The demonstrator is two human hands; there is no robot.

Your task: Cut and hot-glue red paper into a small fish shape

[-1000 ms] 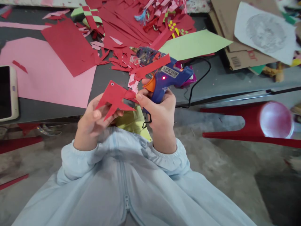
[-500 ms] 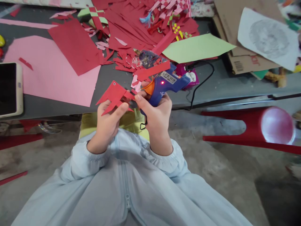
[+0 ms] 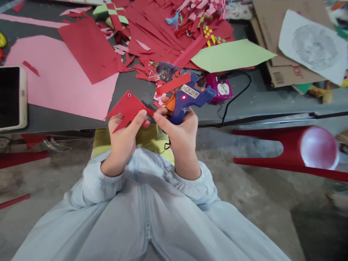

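My left hand [image 3: 123, 136] pinches a folded red paper fish shape [image 3: 127, 107] that has a small round eye near its top. Its narrow end points right, toward the fingertips of my right hand [image 3: 182, 134]. Those fingers are wrapped round a blue glue gun [image 3: 187, 98] with an orange trigger and a lit red light, while thumb and forefinger meet at the paper's tip. A red paper strip [image 3: 174, 83] lies across the front of the glue gun, whose nozzle is hard to make out.
Red paper scraps [image 3: 152, 32] are heaped at the back. Pink paper [image 3: 62, 79] and a phone [image 3: 13, 98] lie left. Green paper [image 3: 233, 54], a magenta box [image 3: 220, 87] with a black cable, and cardboard [image 3: 296, 72] are right. A red stool [image 3: 293, 148] stands below the table.
My left hand has shifted slightly left with the red fish shape, and its thumb now lies further over the narrow end. The glue gun has moved slightly left and is a little less covered.
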